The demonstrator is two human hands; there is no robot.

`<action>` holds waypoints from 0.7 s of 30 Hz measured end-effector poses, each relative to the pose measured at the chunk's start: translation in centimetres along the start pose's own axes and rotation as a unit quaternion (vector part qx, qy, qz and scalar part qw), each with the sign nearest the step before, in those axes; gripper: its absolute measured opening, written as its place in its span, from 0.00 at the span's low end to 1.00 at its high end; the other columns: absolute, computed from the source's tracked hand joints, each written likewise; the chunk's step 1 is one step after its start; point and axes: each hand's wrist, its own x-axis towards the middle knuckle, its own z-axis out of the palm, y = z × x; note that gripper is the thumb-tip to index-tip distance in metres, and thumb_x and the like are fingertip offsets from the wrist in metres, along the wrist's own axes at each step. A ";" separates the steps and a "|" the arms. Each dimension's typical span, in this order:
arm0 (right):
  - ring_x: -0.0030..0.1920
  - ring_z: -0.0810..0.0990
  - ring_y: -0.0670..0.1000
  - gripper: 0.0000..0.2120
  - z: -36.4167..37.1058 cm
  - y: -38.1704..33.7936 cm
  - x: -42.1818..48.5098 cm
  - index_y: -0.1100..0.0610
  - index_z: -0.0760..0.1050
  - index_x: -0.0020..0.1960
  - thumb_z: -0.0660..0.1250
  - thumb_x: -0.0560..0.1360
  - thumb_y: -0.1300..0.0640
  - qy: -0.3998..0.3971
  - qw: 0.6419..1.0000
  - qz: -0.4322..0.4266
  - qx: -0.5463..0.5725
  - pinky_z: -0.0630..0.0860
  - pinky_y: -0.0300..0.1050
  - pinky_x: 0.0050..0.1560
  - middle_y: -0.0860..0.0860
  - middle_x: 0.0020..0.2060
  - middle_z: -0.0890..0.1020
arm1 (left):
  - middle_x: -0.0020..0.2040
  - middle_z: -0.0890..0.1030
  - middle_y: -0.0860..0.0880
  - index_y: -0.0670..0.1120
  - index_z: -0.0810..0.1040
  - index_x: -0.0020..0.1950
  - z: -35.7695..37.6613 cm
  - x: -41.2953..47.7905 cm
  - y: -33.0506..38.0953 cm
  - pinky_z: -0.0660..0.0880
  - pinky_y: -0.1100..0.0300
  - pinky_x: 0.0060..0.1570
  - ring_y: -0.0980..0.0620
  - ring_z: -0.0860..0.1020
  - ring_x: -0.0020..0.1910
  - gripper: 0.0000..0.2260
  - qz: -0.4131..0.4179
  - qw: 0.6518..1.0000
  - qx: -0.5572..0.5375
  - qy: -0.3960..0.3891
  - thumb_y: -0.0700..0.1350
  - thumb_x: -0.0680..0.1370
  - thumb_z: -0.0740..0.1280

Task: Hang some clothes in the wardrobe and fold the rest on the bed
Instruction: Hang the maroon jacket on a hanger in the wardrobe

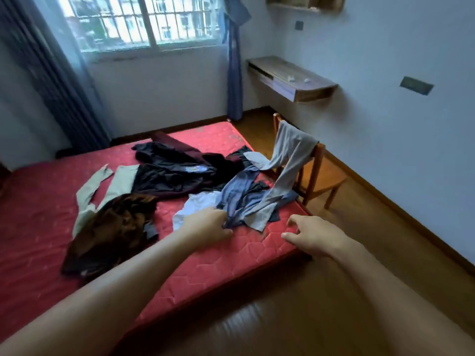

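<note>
Mattress (218,255) — blue garment (240,199) in left fingers (219,215)

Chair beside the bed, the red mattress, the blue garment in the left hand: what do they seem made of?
Chair: reddish-brown wood, lightly glossy, with plain legs and rails. Red mattress: matte quilted fabric, stitched in hexagons. Blue garment: thin, soft woven cloth, perhaps cotton; it creases limply where the left hand grips it.

A barred window (144,21) sits between blue curtains (234,80). A wooden wall shelf (290,78) hangs near a wooden chair (326,181) on the wood floor (334,291).
</note>
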 end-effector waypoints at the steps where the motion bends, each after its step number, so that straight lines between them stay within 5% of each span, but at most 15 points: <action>1: 0.61 0.79 0.54 0.25 0.3 -1.2 1.4 0.49 0.73 0.66 0.62 0.77 0.35 -0.005 1.000 -0.028 -0.010 0.76 0.50 0.56 0.51 0.62 0.81 | 0.59 0.79 0.48 0.51 0.78 0.60 0.4 -0.6 -1.4 0.76 0.53 0.51 0.44 0.78 0.59 0.18 -0.027 1.000 -0.009 -0.001 0.60 0.76 0.66; 10: 0.56 0.79 0.54 0.17 3.1 -14.2 11.1 0.49 0.73 0.57 0.62 0.78 0.37 -0.070 0.975 -0.189 -0.098 0.77 0.50 0.53 0.50 0.56 0.81 | 0.61 0.75 0.49 0.54 0.74 0.68 4.0 -5.2 -13.4 0.76 0.51 0.56 0.46 0.77 0.60 0.22 -0.175 0.980 -0.093 -0.008 0.62 0.77 0.65; 16: 0.45 0.77 0.51 0.18 4.5 -22.1 17.9 0.49 0.72 0.60 0.61 0.79 0.38 -0.087 0.970 -0.192 -0.124 0.73 0.48 0.42 0.49 0.51 0.79 | 0.63 0.73 0.48 0.53 0.73 0.70 4.2 -2.3 -22.1 0.76 0.48 0.57 0.44 0.77 0.61 0.23 -0.192 0.975 -0.110 -0.014 0.62 0.78 0.65; 21: 0.49 0.78 0.55 0.13 4.7 -25.7 23.4 0.50 0.70 0.54 0.60 0.80 0.40 -0.063 0.979 -0.155 -0.118 0.73 0.50 0.44 0.53 0.52 0.81 | 0.63 0.72 0.47 0.53 0.72 0.70 3.2 3.5 -27.6 0.76 0.48 0.58 0.44 0.76 0.61 0.22 -0.161 0.980 -0.114 -0.024 0.60 0.79 0.64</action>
